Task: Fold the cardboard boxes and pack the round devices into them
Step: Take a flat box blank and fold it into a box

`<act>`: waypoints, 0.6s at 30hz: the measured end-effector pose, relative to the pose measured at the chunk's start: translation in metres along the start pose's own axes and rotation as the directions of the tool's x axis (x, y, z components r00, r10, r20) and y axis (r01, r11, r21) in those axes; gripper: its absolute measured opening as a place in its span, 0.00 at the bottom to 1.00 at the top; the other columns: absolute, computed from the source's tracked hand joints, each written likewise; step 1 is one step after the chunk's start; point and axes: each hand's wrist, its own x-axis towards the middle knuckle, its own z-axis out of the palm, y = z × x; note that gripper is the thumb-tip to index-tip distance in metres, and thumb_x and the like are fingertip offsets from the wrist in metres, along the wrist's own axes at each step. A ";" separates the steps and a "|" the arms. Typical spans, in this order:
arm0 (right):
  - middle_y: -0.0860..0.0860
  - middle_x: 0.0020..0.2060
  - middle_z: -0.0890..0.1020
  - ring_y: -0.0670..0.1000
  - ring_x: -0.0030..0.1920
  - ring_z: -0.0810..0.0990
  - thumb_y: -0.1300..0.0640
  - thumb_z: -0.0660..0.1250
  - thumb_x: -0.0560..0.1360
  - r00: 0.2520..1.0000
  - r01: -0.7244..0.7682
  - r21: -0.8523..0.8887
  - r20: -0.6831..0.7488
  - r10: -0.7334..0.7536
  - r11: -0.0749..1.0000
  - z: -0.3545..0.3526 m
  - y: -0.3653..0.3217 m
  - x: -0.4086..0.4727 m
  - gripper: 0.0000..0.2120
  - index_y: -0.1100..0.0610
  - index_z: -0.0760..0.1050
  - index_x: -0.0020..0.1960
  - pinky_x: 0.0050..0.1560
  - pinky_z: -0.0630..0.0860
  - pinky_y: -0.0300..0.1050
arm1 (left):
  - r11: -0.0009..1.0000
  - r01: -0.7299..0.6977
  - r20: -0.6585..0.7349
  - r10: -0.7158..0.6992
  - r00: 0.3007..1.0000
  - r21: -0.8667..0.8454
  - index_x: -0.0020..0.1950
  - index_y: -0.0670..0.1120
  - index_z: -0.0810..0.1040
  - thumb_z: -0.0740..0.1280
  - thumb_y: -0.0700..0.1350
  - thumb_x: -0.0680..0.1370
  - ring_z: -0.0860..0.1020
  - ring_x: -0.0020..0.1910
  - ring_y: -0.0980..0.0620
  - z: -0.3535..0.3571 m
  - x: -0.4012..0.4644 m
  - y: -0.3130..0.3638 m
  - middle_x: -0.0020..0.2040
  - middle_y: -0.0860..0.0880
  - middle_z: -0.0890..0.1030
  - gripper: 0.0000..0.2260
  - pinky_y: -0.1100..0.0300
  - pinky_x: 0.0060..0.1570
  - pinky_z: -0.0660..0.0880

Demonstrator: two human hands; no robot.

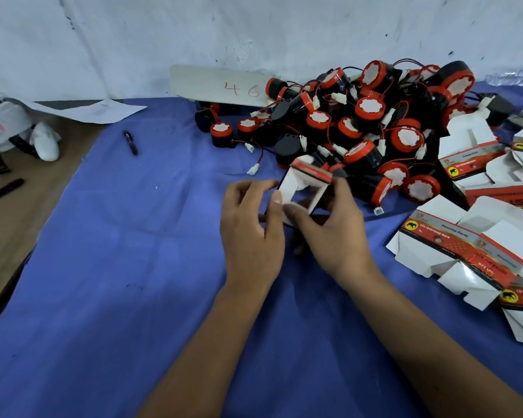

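**Opening a box to fill it**

Both hands grip one small box, just in front of the pile of round devices. The left hand pinches one side; the right hand holds the other, keeping it open.

Devices left of flat boxes

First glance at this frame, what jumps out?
The big pile of red-and-black round devices with loose wires, heaped at the back right of the blue cloth. In front of it, the left hand and right hand hold a half-folded cardboard box open at centre. Flat unfolded boxes with red and yellow print lie scattered along the right edge.
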 end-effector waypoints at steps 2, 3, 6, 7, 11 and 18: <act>0.45 0.49 0.85 0.52 0.42 0.86 0.53 0.75 0.76 0.992 -0.079 0.083 0.106 0.070 0.993 0.001 -0.002 -0.001 0.15 0.48 0.74 0.59 0.36 0.79 0.44 | 1.000 0.011 0.072 -0.010 0.997 -0.012 0.67 0.50 0.78 0.62 0.52 0.83 0.76 0.62 0.53 0.000 0.000 0.000 0.62 0.52 0.75 0.15 0.64 0.58 0.74; 0.45 0.51 0.85 0.52 0.48 0.86 0.54 0.75 0.76 0.989 -0.093 0.116 0.129 0.078 0.989 0.001 -0.002 -0.001 0.14 0.49 0.76 0.60 0.40 0.78 0.44 | 0.998 0.034 0.114 -0.029 0.993 -0.050 0.69 0.50 0.77 0.61 0.51 0.84 0.75 0.64 0.55 0.001 0.001 0.000 0.64 0.52 0.75 0.15 0.66 0.61 0.72; 0.45 0.50 0.86 0.47 0.49 0.84 0.58 0.72 0.78 0.985 -0.085 0.180 0.166 0.055 0.980 -0.001 -0.002 0.001 0.12 0.49 0.80 0.60 0.44 0.76 0.39 | 0.988 0.104 0.134 -0.089 0.987 -0.110 0.72 0.49 0.76 0.61 0.44 0.86 0.76 0.64 0.56 0.002 0.002 -0.001 0.64 0.53 0.78 0.14 0.63 0.62 0.74; 0.44 0.48 0.86 0.47 0.48 0.83 0.59 0.72 0.78 0.984 -0.074 0.178 0.171 0.043 0.981 -0.002 -0.003 0.001 0.11 0.49 0.81 0.59 0.46 0.77 0.38 | 0.987 0.119 0.126 -0.104 0.986 -0.111 0.71 0.48 0.76 0.61 0.43 0.86 0.77 0.63 0.56 0.002 0.002 -0.001 0.64 0.54 0.80 0.14 0.59 0.61 0.75; 0.45 0.46 0.86 0.48 0.49 0.84 0.64 0.75 0.75 0.988 -0.105 0.266 0.135 0.071 0.958 -0.004 -0.001 0.001 0.14 0.52 0.81 0.58 0.50 0.80 0.38 | 0.989 0.106 0.120 -0.093 0.988 -0.108 0.70 0.47 0.78 0.60 0.43 0.87 0.80 0.61 0.54 0.002 0.001 0.001 0.61 0.54 0.83 0.13 0.51 0.60 0.78; 0.55 0.47 0.86 0.55 0.51 0.85 0.62 0.81 0.69 0.980 -0.159 0.273 0.160 0.119 0.949 -0.004 0.002 0.001 0.16 0.59 0.77 0.51 0.55 0.83 0.50 | 0.997 0.067 0.052 -0.065 0.997 -0.043 0.63 0.46 0.82 0.60 0.42 0.86 0.81 0.47 0.58 0.002 0.000 0.003 0.49 0.55 0.85 0.12 0.69 0.46 0.73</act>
